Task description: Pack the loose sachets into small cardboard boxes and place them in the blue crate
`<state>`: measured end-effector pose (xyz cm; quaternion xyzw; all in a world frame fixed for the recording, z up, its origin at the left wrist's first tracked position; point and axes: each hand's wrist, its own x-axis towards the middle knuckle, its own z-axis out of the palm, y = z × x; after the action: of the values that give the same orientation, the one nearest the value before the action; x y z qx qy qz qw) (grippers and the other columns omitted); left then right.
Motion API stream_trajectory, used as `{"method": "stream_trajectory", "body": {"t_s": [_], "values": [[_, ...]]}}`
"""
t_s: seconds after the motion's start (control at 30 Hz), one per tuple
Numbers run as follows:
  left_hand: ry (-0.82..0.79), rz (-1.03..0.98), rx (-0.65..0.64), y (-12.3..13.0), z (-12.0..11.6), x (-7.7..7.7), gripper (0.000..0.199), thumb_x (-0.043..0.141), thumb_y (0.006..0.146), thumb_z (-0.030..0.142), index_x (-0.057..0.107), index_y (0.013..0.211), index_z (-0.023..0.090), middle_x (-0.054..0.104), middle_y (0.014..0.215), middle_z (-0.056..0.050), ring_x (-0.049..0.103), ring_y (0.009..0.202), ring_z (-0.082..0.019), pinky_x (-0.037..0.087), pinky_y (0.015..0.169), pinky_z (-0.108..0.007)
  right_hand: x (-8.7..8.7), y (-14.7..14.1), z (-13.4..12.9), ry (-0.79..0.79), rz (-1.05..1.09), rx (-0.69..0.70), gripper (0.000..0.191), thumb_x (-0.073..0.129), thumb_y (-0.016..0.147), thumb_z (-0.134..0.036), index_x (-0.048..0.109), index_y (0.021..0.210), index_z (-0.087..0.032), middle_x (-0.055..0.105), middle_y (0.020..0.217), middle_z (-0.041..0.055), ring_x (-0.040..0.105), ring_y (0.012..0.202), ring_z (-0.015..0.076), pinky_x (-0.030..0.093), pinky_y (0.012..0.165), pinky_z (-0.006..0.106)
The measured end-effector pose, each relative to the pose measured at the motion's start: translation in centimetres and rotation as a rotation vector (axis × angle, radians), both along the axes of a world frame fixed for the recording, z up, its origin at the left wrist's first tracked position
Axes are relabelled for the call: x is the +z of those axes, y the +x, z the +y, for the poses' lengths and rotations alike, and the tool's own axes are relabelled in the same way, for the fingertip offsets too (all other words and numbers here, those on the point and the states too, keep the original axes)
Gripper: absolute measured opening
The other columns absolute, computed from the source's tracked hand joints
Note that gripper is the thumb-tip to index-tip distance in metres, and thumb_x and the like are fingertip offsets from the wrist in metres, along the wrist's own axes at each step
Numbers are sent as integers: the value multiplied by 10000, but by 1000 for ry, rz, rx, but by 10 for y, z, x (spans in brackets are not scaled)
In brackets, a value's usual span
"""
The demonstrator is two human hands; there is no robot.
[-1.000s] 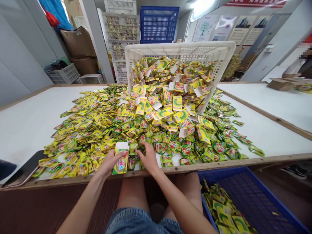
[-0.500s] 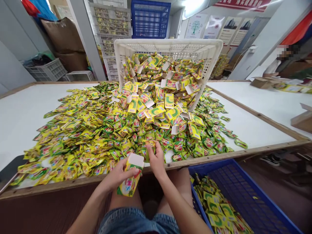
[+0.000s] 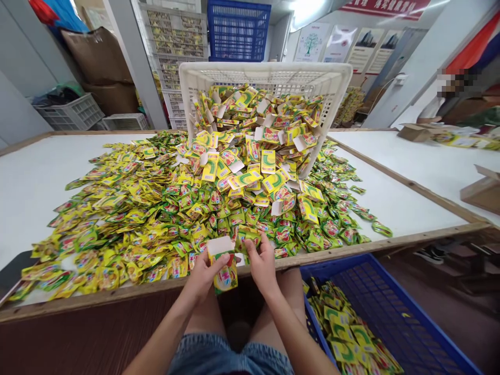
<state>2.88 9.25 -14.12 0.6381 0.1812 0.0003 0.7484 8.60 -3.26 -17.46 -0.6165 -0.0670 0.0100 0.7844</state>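
Note:
My left hand (image 3: 203, 276) is closed around a small yellow and green carton (image 3: 225, 271), held upright over the table's front edge with its white top flap raised. Just to the right, my right hand (image 3: 262, 263) pinches a small green and yellow candy packet (image 3: 248, 237) between thumb and fingers, close beside the carton's upper end. Beyond both hands spreads a wide heap of similar packets (image 3: 128, 208). Open yellow cartons (image 3: 268, 161) spill onto that heap from a white plastic crate (image 3: 265, 67) tipped on its side.
A blue crate (image 3: 422, 317) holding filled yellow cartons (image 3: 347, 333) stands low at my right. The wooden table rim (image 3: 351, 245) runs in front of me. A cardboard box (image 3: 482, 190) lies on the right-hand table, and part of a person shows at far right.
My left hand has raised the carton and brought it right, turning it more upright. My right hand has shifted slightly right and lower with the packet, which now shows more fully beside the carton.

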Motion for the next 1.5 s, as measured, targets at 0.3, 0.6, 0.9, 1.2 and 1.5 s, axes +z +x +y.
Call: {"method": "stream_trajectory", "body": {"t_s": [0.3, 0.6, 0.9, 1.2, 1.5], "values": [[234, -112, -219, 51, -11, -13, 367, 747, 589, 335, 646, 867, 116, 682, 771, -37, 599, 680, -160, 461, 655, -254, 32, 36, -30, -288, -345, 111, 184, 423, 880, -234, 514, 1037, -201, 584, 934, 48, 545, 857, 178, 440, 773, 295], [296, -263, -317, 61, -12, -18, 280, 724, 609, 234, 628, 846, 122, 628, 738, 0, 544, 676, -135, 430, 653, -231, 57, 49, -33, -932, -777, 391, 227, 426, 790, -22, 541, 899, -186, 514, 910, 55, 521, 777, 168, 422, 666, 250], [227, -263, -263, 68, -12, -30, 192, 699, 608, 220, 605, 738, 115, 592, 671, 14, 516, 642, -119, 424, 631, -226, 34, 51, -14, -735, -704, 212, 146, 533, 814, -130, 511, 948, -185, 561, 917, 55, 530, 872, 195, 423, 760, 297], [183, -250, -277, 68, -4, -50, 247, 707, 609, 265, 610, 778, 115, 612, 716, -8, 545, 675, -144, 435, 661, -247, -1, 46, -3, -691, -679, 44, 82, 571, 808, -225, 610, 739, -206, 510, 1019, 65, 418, 999, 234, 355, 871, 407], [307, -241, -146, 53, 4, -51, 523, 704, 657, 312, 409, 1070, 185, 568, 1012, -61, 556, 924, -182, 427, 838, -312, -29, 28, -11, -335, -329, 219, 226, 438, 871, -220, 461, 1096, -223, 573, 983, 54, 546, 914, 181, 447, 794, 326]]}}
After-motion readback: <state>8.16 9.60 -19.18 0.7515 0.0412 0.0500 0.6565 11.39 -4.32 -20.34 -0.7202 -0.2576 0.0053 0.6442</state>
